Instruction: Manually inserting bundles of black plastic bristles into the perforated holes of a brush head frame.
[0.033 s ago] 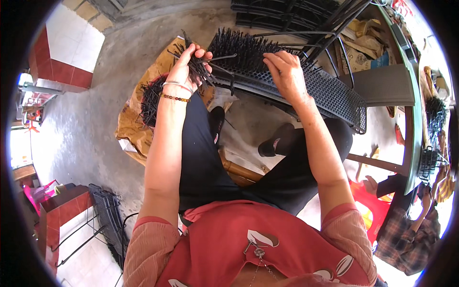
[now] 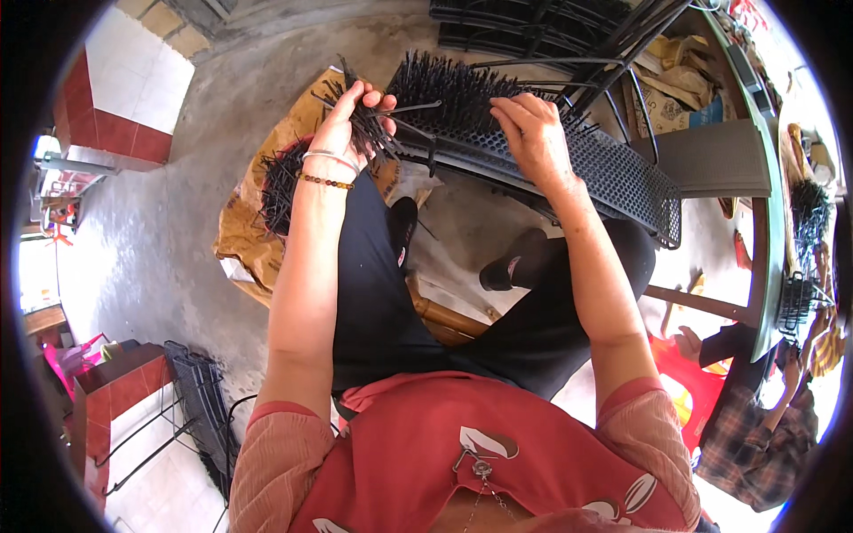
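My left hand (image 2: 342,129), wearing a bangle and a beaded bracelet, is closed around a bundle of thin black sticks (image 2: 369,133) that poke out in several directions. To its right stretches a black perforated rack (image 2: 613,178), slanting down to the right. Many black sticks (image 2: 444,84) stand upright in the holes of its left part; the right part shows bare holes. Over the middle of the rack, my right hand (image 2: 535,138) has thumb and fingers pinched together at the edge of the upright sticks. Whatever lies between those fingertips is too small to make out.
More loose black sticks fill a round container (image 2: 283,191) on a brown paper sack (image 2: 240,222) left of my knees. Black racks (image 2: 533,31) stand beyond. A green-edged table (image 2: 746,98) is at right, with another person's plaid sleeve (image 2: 755,444) near it.
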Available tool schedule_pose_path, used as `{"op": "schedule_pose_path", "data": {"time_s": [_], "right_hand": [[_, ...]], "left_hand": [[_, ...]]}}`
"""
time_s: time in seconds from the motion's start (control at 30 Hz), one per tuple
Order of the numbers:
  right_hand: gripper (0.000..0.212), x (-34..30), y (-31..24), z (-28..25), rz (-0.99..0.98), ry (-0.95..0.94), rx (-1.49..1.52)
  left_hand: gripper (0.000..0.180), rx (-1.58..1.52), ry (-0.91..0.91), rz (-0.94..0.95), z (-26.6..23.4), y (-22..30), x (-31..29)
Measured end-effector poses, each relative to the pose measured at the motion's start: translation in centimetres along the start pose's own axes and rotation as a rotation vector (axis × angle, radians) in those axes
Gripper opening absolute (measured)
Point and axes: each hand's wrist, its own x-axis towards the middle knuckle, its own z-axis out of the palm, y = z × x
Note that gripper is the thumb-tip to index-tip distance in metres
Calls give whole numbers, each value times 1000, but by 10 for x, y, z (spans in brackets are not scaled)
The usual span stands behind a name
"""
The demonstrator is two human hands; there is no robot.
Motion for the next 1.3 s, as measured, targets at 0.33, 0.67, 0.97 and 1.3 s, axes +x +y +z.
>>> {"op": "schedule_pose_path", "data": {"time_s": [0.33, 0.67, 0.97, 1.3], "right_hand": [[17, 4, 4, -4, -52, -66, -17], [16, 10, 0, -8, -15, -123, -13], [21, 12, -4, -8, -102, -135, -57], [22, 21, -2, -7, -147, -201, 60]], "left_hand": [[19, -190, 97, -134, 4, -2, 4], [19, 109, 119, -103, 4, -4, 3], [15, 125, 69, -126, 11, -1, -2], [21, 187, 78, -141, 18, -1, -4]]}}
